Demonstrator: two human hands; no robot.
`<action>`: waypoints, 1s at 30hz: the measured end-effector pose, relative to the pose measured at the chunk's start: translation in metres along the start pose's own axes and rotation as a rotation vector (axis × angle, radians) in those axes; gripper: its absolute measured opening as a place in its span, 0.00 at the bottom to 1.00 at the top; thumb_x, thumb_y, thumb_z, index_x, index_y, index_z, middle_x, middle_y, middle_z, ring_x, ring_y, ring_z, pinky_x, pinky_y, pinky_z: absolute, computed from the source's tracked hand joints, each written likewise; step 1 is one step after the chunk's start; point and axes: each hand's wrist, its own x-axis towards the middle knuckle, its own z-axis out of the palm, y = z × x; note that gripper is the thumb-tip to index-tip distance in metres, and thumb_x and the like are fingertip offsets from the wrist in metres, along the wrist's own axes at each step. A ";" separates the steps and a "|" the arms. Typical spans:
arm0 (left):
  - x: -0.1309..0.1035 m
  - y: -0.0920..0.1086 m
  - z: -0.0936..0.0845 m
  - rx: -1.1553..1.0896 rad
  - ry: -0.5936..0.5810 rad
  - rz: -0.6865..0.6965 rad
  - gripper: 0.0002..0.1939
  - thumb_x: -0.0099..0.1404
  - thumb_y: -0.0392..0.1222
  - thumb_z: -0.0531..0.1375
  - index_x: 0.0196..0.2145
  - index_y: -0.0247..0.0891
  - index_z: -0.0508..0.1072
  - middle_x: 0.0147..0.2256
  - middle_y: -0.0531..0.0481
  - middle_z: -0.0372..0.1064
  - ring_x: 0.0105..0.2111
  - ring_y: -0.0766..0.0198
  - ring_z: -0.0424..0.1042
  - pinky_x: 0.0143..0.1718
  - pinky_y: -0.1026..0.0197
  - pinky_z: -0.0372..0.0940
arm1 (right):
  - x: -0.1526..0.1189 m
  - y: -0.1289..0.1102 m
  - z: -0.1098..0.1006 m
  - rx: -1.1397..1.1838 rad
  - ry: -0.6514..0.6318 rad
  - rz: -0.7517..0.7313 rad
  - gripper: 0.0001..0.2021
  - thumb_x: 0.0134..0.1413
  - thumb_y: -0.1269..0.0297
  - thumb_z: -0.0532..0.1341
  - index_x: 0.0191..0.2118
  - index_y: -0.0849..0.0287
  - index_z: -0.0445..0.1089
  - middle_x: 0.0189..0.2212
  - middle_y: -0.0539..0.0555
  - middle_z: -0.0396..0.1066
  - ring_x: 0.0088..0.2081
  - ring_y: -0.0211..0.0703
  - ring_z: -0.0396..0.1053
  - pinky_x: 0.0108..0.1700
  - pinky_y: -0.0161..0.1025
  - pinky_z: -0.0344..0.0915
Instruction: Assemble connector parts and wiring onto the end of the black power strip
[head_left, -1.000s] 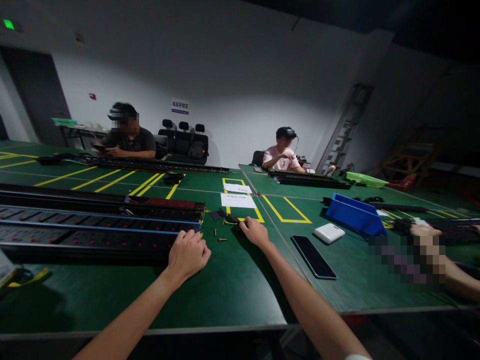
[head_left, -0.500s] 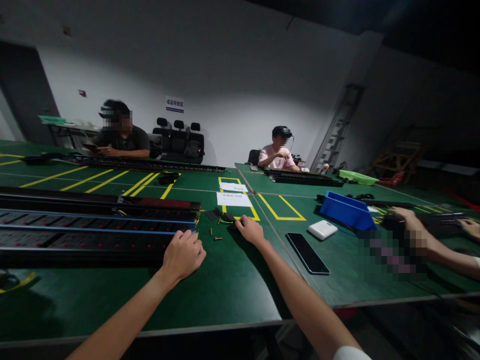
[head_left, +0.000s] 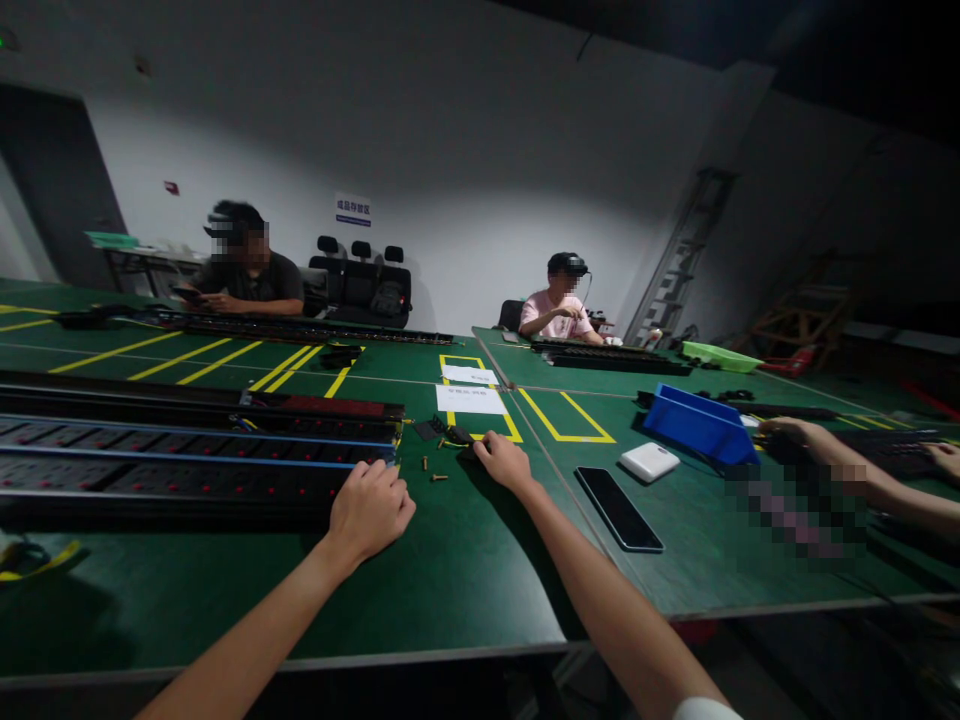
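Note:
My left hand [head_left: 372,510] lies at the right end of a long black power strip [head_left: 225,488], its fingers curled together and their tips hidden. Red dots run along that strip, and a blue-edged one lies behind it. Farther right, my right hand [head_left: 502,460] is closed, thumb and forefinger at a small black part [head_left: 463,437]. A flat black piece [head_left: 430,429] is just left of that part. Between my hands lie brass-coloured screws, one upright [head_left: 425,463] and one on its side [head_left: 439,478].
Right of my arm are a phone [head_left: 619,508], a white case [head_left: 649,462] and a blue bin [head_left: 701,425]. A co-worker's hands [head_left: 795,435] work at the far right. Paper labels [head_left: 471,399] lie ahead. Two people sit across the green table [head_left: 465,590].
Both my hands keep their places and their grip. The view shifts slightly, and the co-worker's near hand at the right has moved a little left.

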 end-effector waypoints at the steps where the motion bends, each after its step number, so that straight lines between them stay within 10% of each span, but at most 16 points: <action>1: 0.000 0.000 0.000 -0.001 0.002 -0.002 0.15 0.65 0.38 0.54 0.24 0.37 0.76 0.28 0.43 0.72 0.34 0.54 0.68 0.37 0.50 0.58 | -0.001 -0.001 -0.003 0.006 -0.001 0.006 0.20 0.69 0.49 0.47 0.48 0.55 0.70 0.46 0.58 0.73 0.46 0.48 0.72 0.41 0.37 0.61; 11: -0.001 0.002 0.002 0.004 0.003 -0.032 0.14 0.64 0.38 0.55 0.24 0.37 0.76 0.28 0.43 0.72 0.34 0.54 0.68 0.37 0.50 0.58 | -0.058 0.069 -0.082 0.007 0.271 0.118 0.21 0.67 0.51 0.48 0.54 0.55 0.69 0.42 0.57 0.75 0.43 0.48 0.72 0.41 0.38 0.61; 19: 0.000 0.003 0.001 -0.040 0.019 -0.042 0.15 0.64 0.38 0.55 0.23 0.37 0.75 0.28 0.43 0.72 0.33 0.54 0.68 0.38 0.50 0.59 | -0.116 0.160 -0.053 -0.308 0.172 0.451 0.38 0.60 0.40 0.51 0.66 0.62 0.57 0.55 0.69 0.68 0.56 0.64 0.66 0.51 0.52 0.65; 30: 0.000 0.001 0.001 -0.047 0.046 -0.036 0.16 0.65 0.38 0.54 0.23 0.37 0.76 0.27 0.43 0.72 0.32 0.54 0.68 0.36 0.51 0.57 | -0.112 0.169 -0.047 -0.241 0.167 0.469 0.39 0.57 0.39 0.55 0.66 0.62 0.58 0.53 0.67 0.70 0.55 0.62 0.67 0.52 0.50 0.65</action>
